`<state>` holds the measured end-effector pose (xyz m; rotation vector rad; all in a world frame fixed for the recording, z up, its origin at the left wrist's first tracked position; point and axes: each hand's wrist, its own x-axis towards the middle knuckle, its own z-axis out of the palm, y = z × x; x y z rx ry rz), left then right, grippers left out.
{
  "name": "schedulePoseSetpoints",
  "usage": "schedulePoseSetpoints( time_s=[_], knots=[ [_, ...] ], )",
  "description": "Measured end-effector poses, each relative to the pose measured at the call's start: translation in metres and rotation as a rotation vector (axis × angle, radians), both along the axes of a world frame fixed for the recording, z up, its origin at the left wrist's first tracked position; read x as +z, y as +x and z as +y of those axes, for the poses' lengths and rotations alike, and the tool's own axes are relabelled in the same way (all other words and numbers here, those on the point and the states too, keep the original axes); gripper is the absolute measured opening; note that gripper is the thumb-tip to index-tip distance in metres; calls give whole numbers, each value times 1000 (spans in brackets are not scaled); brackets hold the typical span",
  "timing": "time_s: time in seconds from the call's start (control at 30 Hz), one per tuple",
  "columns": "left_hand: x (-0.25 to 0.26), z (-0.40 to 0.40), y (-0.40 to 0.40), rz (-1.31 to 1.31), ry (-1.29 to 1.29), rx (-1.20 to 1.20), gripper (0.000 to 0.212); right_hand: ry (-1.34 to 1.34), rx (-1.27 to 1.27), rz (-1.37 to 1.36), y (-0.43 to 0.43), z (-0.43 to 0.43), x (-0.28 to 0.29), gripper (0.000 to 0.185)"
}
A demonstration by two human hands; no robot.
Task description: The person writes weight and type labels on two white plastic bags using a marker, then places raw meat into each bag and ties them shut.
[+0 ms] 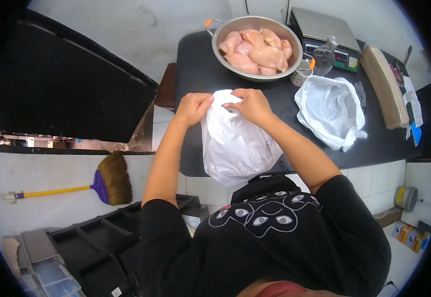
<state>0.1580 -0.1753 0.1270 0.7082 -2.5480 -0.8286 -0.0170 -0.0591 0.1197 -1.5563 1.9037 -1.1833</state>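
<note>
A white plastic bag [224, 148] with handwriting on its side rests at the near edge of the black table [195, 70]. My left hand [194, 108] grips the bag's gathered top at its left side. On the right of that top, my right hand [253, 106] pinches the plastic between thumb and fingers. The bag bulges below; what it holds is hidden. Beyond my hands stands a metal basin [254, 77] with orange-sleeved handles, filled with raw chicken pieces [252, 52]. A second white plastic bag [330, 109] lies with its mouth spread to the right.
A digital scale [325, 28], a clear bottle [324, 57] and a mug [300, 76] stand at the back right. A long brown package [384, 87] lies near the right end. A broom [108, 182] hangs on the left wall, and black racking [104, 241] stands below.
</note>
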Motion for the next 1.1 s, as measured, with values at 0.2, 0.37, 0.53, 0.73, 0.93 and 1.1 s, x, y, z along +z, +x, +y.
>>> schedulePoseSetpoints(
  time_s=[0.2,0.37,0.53,0.73,0.93,1.1],
  knots=[
    [-12,-8,23,65,-345,-21,31,-139,176,560,-3,15,-2,29],
    [-49,-26,41,-136,-429,230,36,88,284,624,-4,44,-18,26],
    [-111,-30,55,-417,-431,404,39,287,343,620,-38,105,-49,21],
    [-137,-20,38,-464,-172,516,55,230,224,473,-32,131,-70,17],
    [-16,2,67,-525,238,136,38,446,195,-752,-18,119,-45,28],
    [69,111,25,-358,-147,-12,16,323,422,-1093,28,60,-22,32]
  ],
)
